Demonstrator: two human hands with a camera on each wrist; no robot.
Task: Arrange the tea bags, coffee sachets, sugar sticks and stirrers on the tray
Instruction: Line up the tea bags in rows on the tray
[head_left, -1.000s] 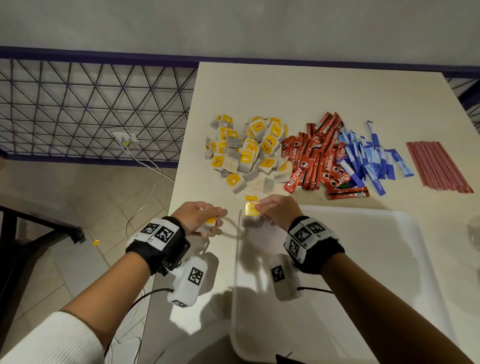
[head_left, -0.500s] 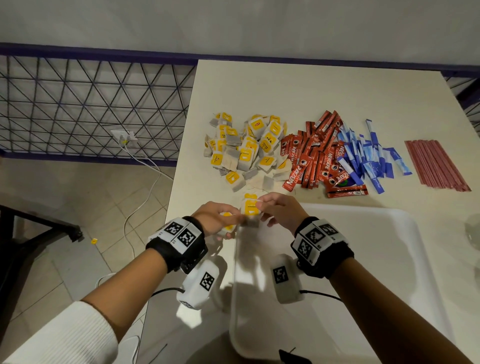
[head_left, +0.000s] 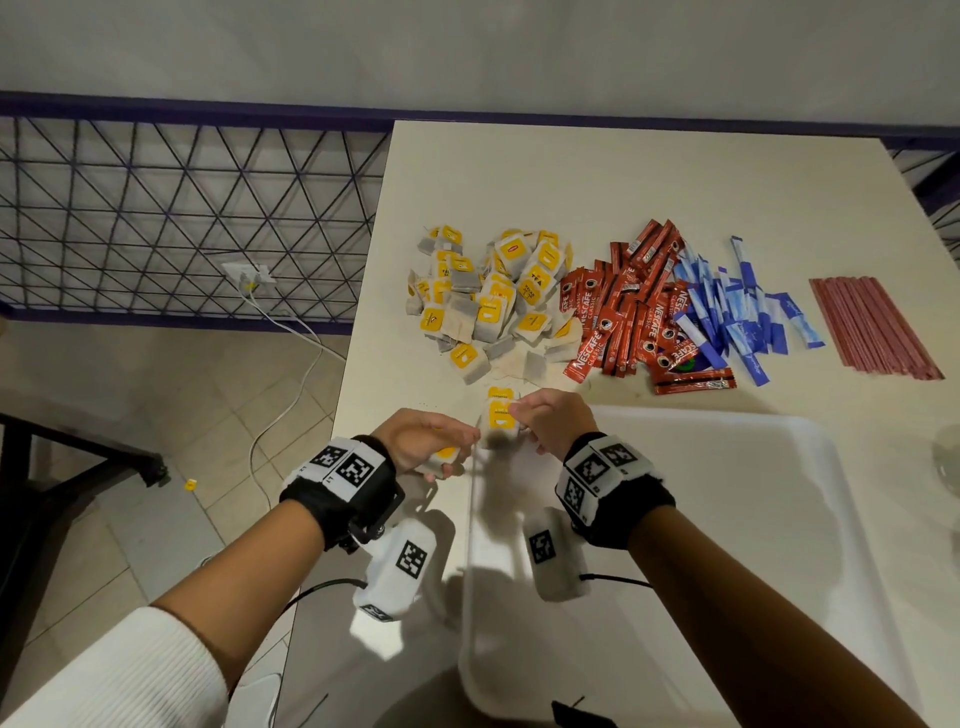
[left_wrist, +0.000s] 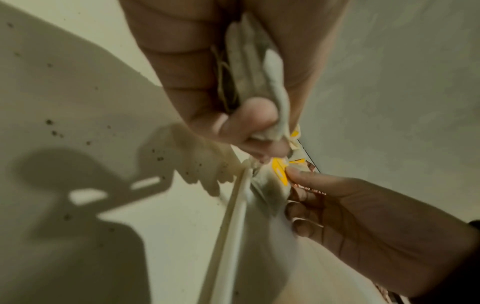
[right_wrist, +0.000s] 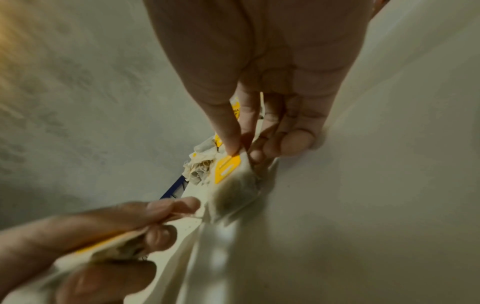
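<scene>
Yellow-tagged paper tea bag (head_left: 500, 415): our right hand (head_left: 551, 421) pinches it over the white plastic tray's (head_left: 779, 519) far-left corner; our left hand (head_left: 415, 441) grips a second tea bag (head_left: 445, 453). Light, soft, tearable, so we pinch the tag.

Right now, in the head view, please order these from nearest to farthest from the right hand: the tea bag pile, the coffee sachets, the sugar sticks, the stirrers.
Measured from the right hand:
1. Tea bag pile, just beyond the hand, slightly to its left.
2. Coffee sachets, beyond and to the right.
3. Sugar sticks, further right.
4. Stirrers, farthest, near the table's right edge.
</scene>
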